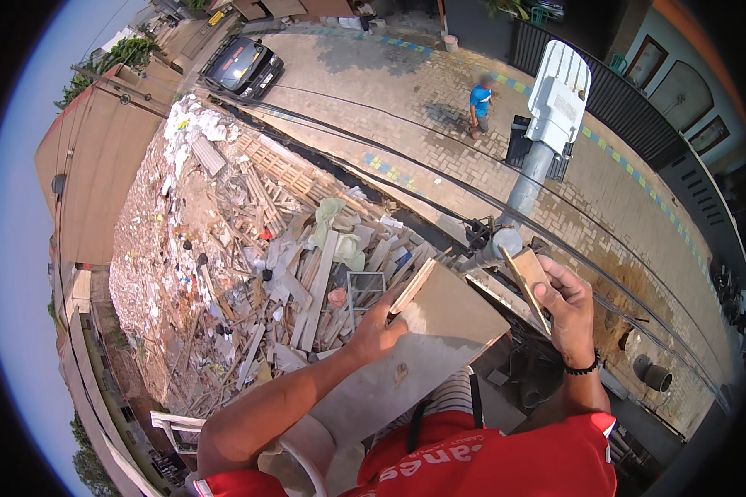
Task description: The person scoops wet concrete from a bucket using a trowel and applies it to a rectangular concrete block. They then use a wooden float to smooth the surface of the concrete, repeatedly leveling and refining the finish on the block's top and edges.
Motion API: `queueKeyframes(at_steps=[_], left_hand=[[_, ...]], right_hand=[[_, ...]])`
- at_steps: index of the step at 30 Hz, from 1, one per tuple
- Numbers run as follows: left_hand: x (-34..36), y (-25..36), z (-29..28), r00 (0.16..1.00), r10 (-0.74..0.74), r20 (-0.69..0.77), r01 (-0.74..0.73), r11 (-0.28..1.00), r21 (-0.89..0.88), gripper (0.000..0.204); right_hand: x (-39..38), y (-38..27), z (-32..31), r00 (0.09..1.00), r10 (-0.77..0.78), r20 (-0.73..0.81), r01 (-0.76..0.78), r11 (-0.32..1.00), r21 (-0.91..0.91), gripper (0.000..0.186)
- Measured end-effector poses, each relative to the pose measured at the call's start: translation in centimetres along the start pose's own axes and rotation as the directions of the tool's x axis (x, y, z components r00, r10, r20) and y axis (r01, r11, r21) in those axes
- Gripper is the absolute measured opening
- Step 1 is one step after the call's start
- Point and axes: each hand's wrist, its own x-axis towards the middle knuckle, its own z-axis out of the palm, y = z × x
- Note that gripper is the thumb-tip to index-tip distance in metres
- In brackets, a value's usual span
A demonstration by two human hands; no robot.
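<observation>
My left hand [378, 335] grips the left edge of a wide, flat grey-brown board [452, 311]. Pale raw wood shows along the board's far left edge, and its surface has a few darker stains. Below the board is a long grey surface [356, 402]; whether the two are joined I cannot tell. In my right hand [568, 311], thumb on the near face, is a short flat piece of wood [527, 277], held upright. It stands right beside the round end of a grey metal pole [507, 242], apart from the board.
Black cables [439, 170] run past the pole, which carries a white street lamp [559, 91]. Far below lies a heap of scrap wood and rubbish [298, 273]. A person in a blue shirt [480, 101] stands on the paved street [373, 74] near a dark car [240, 66].
</observation>
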Motion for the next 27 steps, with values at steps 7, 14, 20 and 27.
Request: queueKeyframes(at_steps=[7,14,20,27], left_hand=[[-0.3,7.1,-1.5,0.953,-0.249,-0.175,0.278,0.946,0.169,0.070],[-5.2,19.3,-8.4,0.964,0.070,-0.258,-0.035,0.990,0.138,0.058],[-11.3,21.7,-13.3,0.788,0.356,-0.503,-0.325,0.934,0.151,0.023],[-16.8,19.0,-15.6,0.352,0.854,-0.382,-0.291,0.488,0.823,0.016]], right_hand=[[-0.6,-0.3,0.1,0.997,-0.061,0.053,0.057,0.994,0.090,0.045],[0.9,-3.2,5.9,0.919,-0.047,0.392,-0.020,0.986,0.167,0.056],[0.8,-5.5,11.7,0.768,0.015,0.640,-0.016,1.000,-0.003,0.054],[-2.1,-7.4,21.2,0.327,0.118,0.938,0.319,0.920,-0.227,0.046]])
